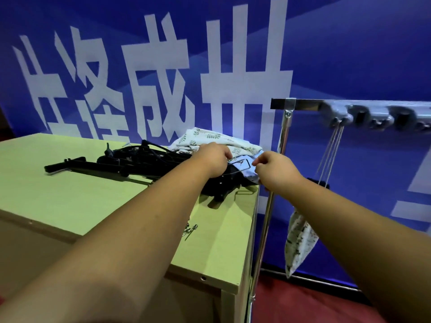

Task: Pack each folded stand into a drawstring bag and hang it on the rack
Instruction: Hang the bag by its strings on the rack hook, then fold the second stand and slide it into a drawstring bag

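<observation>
Both hands — left hand (215, 157), right hand (271, 165) — pinch a white leaf-printed cloth drawstring bag (245, 163) over black folded stands (130, 159), at twelve o'clock.

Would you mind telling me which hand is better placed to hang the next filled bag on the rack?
Right, probably. The right hand is at the table's right edge, nearest the rack where one bag already hangs. The left hand is further in, by the black stands.
</observation>
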`<state>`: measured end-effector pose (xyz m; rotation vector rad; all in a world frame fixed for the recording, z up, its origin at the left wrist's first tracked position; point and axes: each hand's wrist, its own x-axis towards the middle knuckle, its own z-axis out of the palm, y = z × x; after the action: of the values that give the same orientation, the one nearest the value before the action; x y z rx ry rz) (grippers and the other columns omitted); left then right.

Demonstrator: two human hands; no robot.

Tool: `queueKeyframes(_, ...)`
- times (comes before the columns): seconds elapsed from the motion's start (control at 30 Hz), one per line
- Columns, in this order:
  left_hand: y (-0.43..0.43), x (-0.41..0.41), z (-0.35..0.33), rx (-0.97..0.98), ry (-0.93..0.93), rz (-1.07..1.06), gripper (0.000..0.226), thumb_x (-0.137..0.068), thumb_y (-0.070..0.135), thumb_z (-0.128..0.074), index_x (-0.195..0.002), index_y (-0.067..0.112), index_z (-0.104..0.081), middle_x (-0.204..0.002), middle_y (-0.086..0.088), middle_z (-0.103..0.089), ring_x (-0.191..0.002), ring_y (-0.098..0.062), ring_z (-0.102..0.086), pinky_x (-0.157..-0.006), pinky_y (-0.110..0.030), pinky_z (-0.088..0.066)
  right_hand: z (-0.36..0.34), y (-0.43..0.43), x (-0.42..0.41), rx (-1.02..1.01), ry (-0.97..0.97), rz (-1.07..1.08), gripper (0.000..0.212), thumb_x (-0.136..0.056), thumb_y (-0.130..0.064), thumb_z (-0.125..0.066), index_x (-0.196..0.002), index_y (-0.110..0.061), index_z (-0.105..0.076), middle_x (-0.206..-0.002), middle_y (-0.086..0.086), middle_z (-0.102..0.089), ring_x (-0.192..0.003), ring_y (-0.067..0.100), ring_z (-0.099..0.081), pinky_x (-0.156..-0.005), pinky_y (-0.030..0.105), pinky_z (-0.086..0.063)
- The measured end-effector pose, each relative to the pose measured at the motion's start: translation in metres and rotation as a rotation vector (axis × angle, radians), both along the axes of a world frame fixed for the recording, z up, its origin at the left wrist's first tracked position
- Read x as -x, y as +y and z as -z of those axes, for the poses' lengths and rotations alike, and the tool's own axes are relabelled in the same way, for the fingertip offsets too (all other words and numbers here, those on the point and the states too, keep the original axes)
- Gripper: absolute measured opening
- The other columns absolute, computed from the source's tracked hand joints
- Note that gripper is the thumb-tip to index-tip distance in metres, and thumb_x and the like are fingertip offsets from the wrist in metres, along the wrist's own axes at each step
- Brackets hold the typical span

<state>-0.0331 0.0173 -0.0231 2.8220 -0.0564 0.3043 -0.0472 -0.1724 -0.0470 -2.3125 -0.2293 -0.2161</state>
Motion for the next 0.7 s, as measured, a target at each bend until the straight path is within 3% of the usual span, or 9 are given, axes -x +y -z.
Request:
queueKeyframes(0.07, -0.002, -0.012, -0.002, -0.018, 0.086, -0.005, 0.035, -0.110, 0.020, -0.045, -0.134, 0.025, -0.070, -0.143, -0.005, -0.063, -0.129, -0.030, -0.057, -0.104, -0.035, -0.047, 0.003, 0.000, -0.007, 0.012, 0.007, -0.009, 0.027, -0.103, -0.010, -0.045, -0.112, -0.022, -0.068, -0.101, 0.001, -0.069, -0.091, 0.026, -0.069, -0.079, 0.044, -0.063)
queueKeyframes(0.13, -0.001, -0.020, -0.005, -0.062, 0.195, -0.018, 0.038, -0.112, 0.026, -0.040, -0.138, 0.016, -0.067, -0.146, -0.007, -0.061, -0.131, -0.030, -0.056, -0.111, -0.039, -0.042, 0.005, -0.001, -0.011, 0.012, 0.020, -0.020, 0.027, -0.103, -0.010, -0.045, -0.111, -0.022, -0.067, -0.100, 0.003, -0.069, -0.085, 0.027, -0.071, -0.070, 0.041, -0.063)
queueKeyframes(0.27, 0.005, -0.020, -0.009, -0.070, 0.263, 0.008, 0.040, -0.112, 0.031, -0.039, -0.136, 0.023, -0.069, -0.142, 0.003, -0.062, -0.130, -0.023, -0.055, -0.115, -0.041, -0.039, 0.008, -0.002, -0.010, -0.015, 0.026, -0.033, 0.026, -0.104, -0.010, -0.045, -0.112, -0.022, -0.066, -0.098, 0.005, -0.068, -0.080, 0.026, -0.069, -0.059, 0.034, -0.057)
queueKeyframes(0.47, -0.001, -0.002, -0.012, -0.059, 0.240, 0.023, 0.039, -0.113, 0.031, -0.042, -0.141, 0.017, -0.067, -0.149, -0.008, -0.061, -0.134, -0.029, -0.055, -0.114, -0.039, -0.039, 0.004, -0.006, 0.007, -0.033, 0.023, -0.038, 0.024, -0.103, -0.010, -0.047, -0.108, -0.023, -0.067, -0.097, 0.003, -0.069, -0.090, 0.027, -0.071, -0.080, 0.047, -0.065)
queueKeyframes(0.53, -0.001, 0.003, -0.012, 0.018, 0.199, 0.003, 0.041, -0.113, 0.030, -0.044, -0.149, 0.023, -0.060, -0.155, -0.008, -0.056, -0.137, -0.030, -0.053, -0.114, -0.036, -0.038, -0.003, -0.009, 0.015, -0.019, 0.009, -0.041, 0.026, -0.103, -0.010, -0.046, -0.109, -0.024, -0.067, -0.098, 0.002, -0.068, -0.089, 0.025, -0.070, -0.079, 0.044, -0.064)
queueKeyframes(0.6, 0.000, 0.010, -0.015, 0.151, 0.121, -0.005, 0.044, -0.112, 0.028, -0.046, -0.155, 0.030, -0.053, -0.157, -0.006, -0.054, -0.133, -0.028, -0.056, -0.106, -0.032, -0.041, -0.012, -0.011, 0.022, -0.025, 0.000, -0.037, 0.028, -0.103, -0.010, -0.045, -0.111, -0.024, -0.067, -0.099, 0.002, -0.068, -0.090, 0.026, -0.071, -0.074, 0.041, -0.062)
queueKeyframes(0.7, -0.001, 0.017, -0.025, 0.393, -0.084, -0.007, 0.044, -0.112, 0.025, -0.048, -0.156, 0.027, -0.053, -0.154, -0.002, -0.056, -0.132, -0.024, -0.057, -0.103, -0.028, -0.042, -0.025, -0.015, 0.031, -0.026, -0.014, -0.030, 0.026, -0.103, -0.010, -0.046, -0.111, -0.022, -0.068, -0.098, 0.000, -0.068, -0.095, 0.027, -0.072, -0.068, 0.036, -0.055)
